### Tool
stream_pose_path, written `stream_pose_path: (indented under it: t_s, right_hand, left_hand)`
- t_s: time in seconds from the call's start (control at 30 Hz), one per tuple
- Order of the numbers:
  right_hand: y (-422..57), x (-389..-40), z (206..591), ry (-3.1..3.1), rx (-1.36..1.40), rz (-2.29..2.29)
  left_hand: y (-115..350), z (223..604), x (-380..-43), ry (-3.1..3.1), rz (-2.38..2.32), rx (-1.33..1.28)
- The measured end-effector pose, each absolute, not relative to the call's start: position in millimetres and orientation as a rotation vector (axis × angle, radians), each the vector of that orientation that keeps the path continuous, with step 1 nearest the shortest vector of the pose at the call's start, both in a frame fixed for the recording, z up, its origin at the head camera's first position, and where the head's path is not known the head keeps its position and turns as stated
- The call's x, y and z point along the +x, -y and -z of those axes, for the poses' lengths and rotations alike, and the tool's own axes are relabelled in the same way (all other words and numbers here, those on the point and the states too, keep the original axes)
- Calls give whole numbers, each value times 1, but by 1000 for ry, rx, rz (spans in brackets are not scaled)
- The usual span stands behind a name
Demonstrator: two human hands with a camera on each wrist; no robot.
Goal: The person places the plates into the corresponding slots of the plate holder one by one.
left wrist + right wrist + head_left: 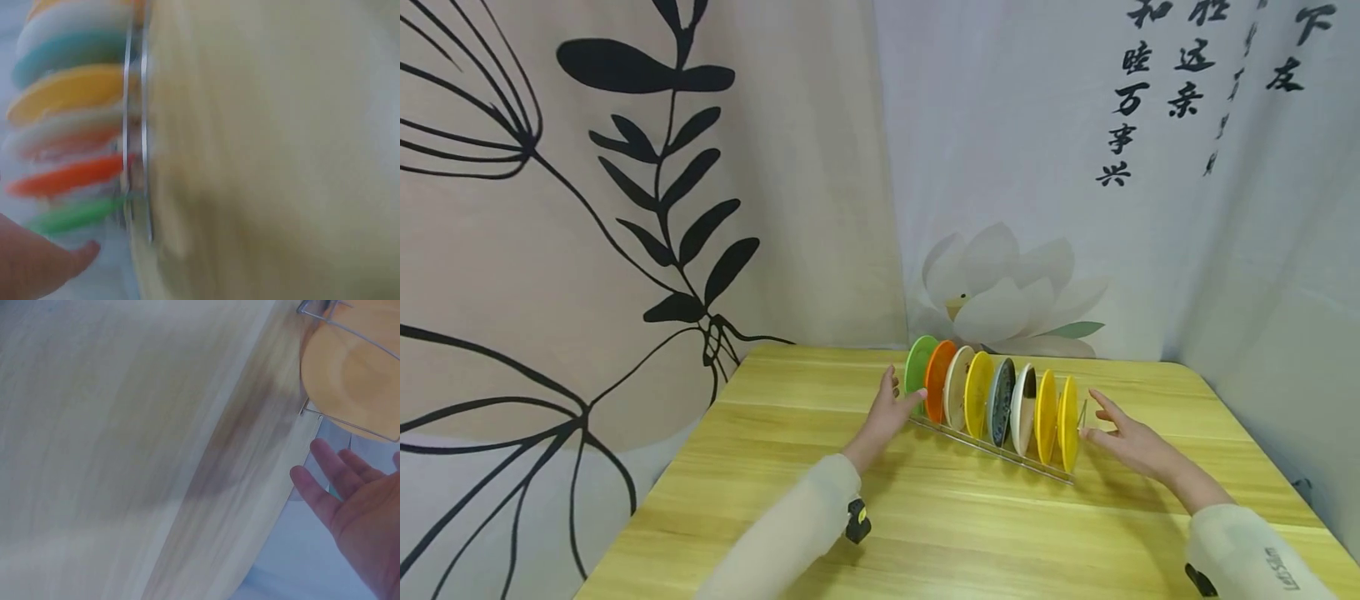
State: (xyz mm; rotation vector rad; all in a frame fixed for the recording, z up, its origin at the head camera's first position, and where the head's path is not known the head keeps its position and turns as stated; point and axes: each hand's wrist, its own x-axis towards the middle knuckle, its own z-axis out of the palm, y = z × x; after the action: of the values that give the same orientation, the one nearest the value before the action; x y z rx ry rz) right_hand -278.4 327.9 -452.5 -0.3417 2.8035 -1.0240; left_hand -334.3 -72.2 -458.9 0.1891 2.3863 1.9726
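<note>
A metal wire dish rack [992, 450] stands on the table with several plates upright in a row. From left to right come a green plate [917, 364], an orange plate [937, 382], a cream plate [956, 387], a yellow plate [978, 394], a dark patterned plate [1001, 402], a white plate [1022, 417] with a dark patch, and two yellow plates. My left hand [887, 412] is at the rack's left end beside the green plate, fingers loosely extended. Spread fingers show on my right hand [1123, 437], close to the rack's right end and the outermost yellow plate [1068, 425].
The wood-grain table [820, 517] extends around the rack, its far edge against a printed curtain [820, 208]. Another curtain [1285, 275] hangs along the right side. Both forearms reach over the table in pale sleeves [790, 533].
</note>
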Motion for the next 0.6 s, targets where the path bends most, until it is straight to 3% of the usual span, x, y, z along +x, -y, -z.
stream_pose_path:
  t_s: [0.2, 0.4, 0.6]
  right_hand:
    - [-329, -278, 448, -2807, -345, 988]
    - [-328, -277, 450, -2793, -339, 1007]
    - [-322, -274, 459, -2745, -348, 1081]
  left_hand:
    - [46, 469, -311, -2351, -2070, 343]
    - [31, 471, -301, -2455, -1967, 209]
    - [33, 474, -311, -2531, -1960, 110]
